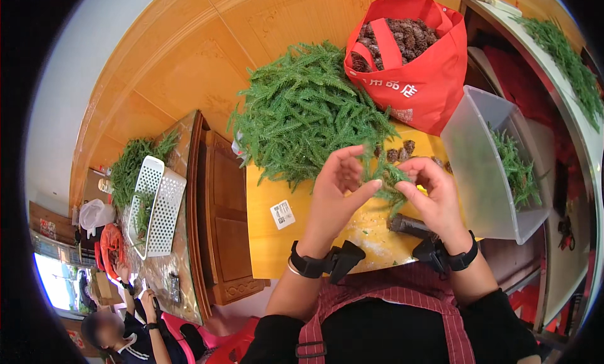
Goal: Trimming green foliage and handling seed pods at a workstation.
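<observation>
In front of me, over the yellow table, my right hand pinches a small green artificial pine sprig between thumb and fingers. Close beside the sprig's left side is my left hand, its fingers loosely curled and its thumb apart from them. A blurred green tip shows between the two hands. Below the right hand lies a dark brown cylinder, partly covered by the wrist strap. Several small pinecones rest on the table just beyond my fingers.
A large heap of pine sprigs stands behind my left hand. Behind it to the right is a red bag full of pinecones. A translucent bin with greenery is at right. Far left, another person sits by a white perforated basket.
</observation>
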A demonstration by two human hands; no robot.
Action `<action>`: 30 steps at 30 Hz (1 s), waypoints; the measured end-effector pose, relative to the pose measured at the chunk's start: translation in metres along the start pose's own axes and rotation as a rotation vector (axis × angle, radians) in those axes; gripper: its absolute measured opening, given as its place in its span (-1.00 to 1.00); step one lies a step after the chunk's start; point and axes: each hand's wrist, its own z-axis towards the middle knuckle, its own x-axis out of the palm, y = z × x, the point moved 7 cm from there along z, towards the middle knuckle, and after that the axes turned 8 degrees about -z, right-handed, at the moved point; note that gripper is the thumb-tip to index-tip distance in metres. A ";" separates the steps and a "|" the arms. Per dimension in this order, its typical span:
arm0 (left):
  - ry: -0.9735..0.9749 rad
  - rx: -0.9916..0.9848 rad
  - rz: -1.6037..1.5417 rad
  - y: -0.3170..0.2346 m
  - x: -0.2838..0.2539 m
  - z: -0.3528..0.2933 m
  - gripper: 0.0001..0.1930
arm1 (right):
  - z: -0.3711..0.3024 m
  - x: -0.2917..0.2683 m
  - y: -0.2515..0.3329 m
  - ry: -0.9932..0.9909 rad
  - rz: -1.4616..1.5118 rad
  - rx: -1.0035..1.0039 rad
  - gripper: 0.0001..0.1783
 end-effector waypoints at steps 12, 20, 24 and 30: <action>0.109 -0.047 -0.141 0.003 0.011 0.003 -0.61 | 0.000 0.002 0.001 0.063 0.164 0.059 -0.79; 0.080 -0.074 -0.183 0.009 0.010 0.002 -0.75 | -0.001 0.003 -0.003 0.063 0.235 0.064 -0.79; 0.094 -0.049 -0.279 0.008 0.012 0.003 -0.77 | -0.001 0.007 -0.005 0.071 0.306 0.075 -0.80; 0.115 -0.222 -0.393 0.018 0.016 0.000 -0.82 | -0.002 0.005 -0.003 0.066 0.301 0.057 -0.80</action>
